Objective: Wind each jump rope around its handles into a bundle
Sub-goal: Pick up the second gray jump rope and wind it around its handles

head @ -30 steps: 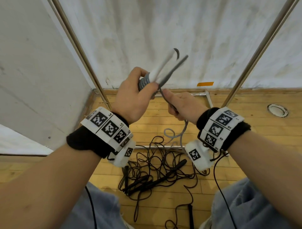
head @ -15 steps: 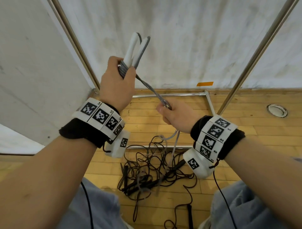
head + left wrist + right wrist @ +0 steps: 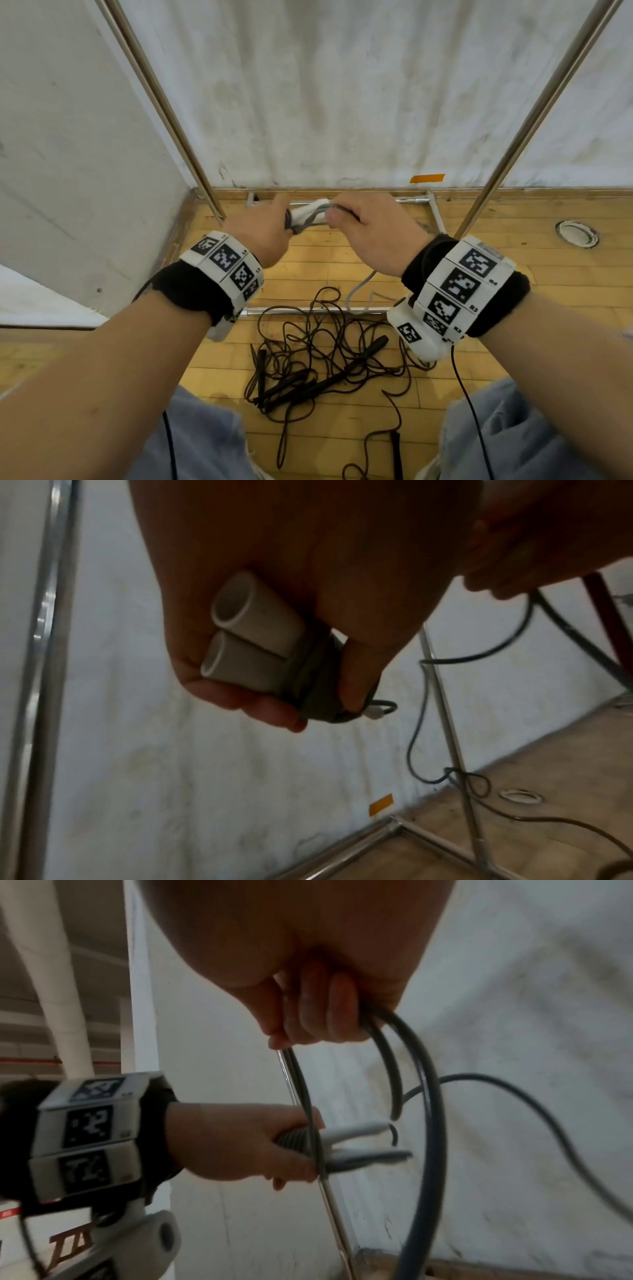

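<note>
My left hand [image 3: 263, 229] grips two white jump-rope handles [image 3: 246, 634] held side by side, with grey cord [image 3: 315, 674] wound around their middle. The handles [image 3: 310, 214] lie roughly level, pointing right. My right hand [image 3: 370, 233] is close beside them and pinches the loose grey cord [image 3: 424, 1096], which loops down from its fingers [image 3: 308, 1010]. The cord's tail [image 3: 359, 291] hangs to the floor. In the right wrist view my left hand [image 3: 232, 1148] holds the wound handles [image 3: 346, 1142].
A tangle of black jump ropes [image 3: 318, 363] with black handles lies on the wooden floor between my knees. A metal rack frame [image 3: 534, 116] stands around it against a white wall. A round floor fitting [image 3: 577, 233] sits at right.
My left hand came down from head height and tipped the handles from upright to level. My right hand rose and closed in beside them with the cord.
</note>
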